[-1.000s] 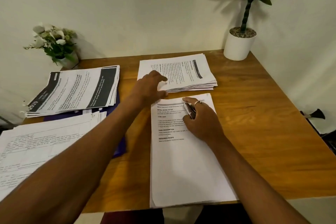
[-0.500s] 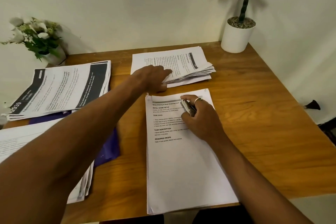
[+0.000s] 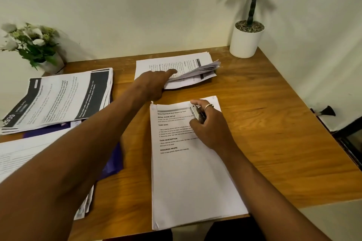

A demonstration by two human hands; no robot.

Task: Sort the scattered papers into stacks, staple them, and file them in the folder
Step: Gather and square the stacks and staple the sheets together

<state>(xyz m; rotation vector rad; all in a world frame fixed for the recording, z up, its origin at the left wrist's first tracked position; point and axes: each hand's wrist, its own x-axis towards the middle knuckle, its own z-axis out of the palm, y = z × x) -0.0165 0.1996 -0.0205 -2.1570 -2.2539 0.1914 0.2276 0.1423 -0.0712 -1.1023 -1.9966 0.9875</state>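
My left hand (image 3: 154, 82) reaches to the far stack of printed papers (image 3: 154, 65) and grips its near edge, lifting several sheets so they fan upward at the right. My right hand (image 3: 209, 125) holds a small metal stapler (image 3: 196, 114) and rests on the near stack of papers (image 3: 192, 180) at the table's front edge. A third stack with dark header bands (image 3: 58, 98) lies at the left on a purple folder (image 3: 112, 164). A fourth stack (image 3: 21, 154) sits at the near left, partly hidden by my left arm.
The wooden table (image 3: 274, 139) has bare room on its right side. A white pot with a green plant (image 3: 246, 40) stands at the back right corner. A small pot of white flowers (image 3: 33, 45) stands at the back left. The wall runs close behind.
My left hand has slid under the near edge of the far stack and raised several sheets. The right hand with the stapler has stayed on the near stack.
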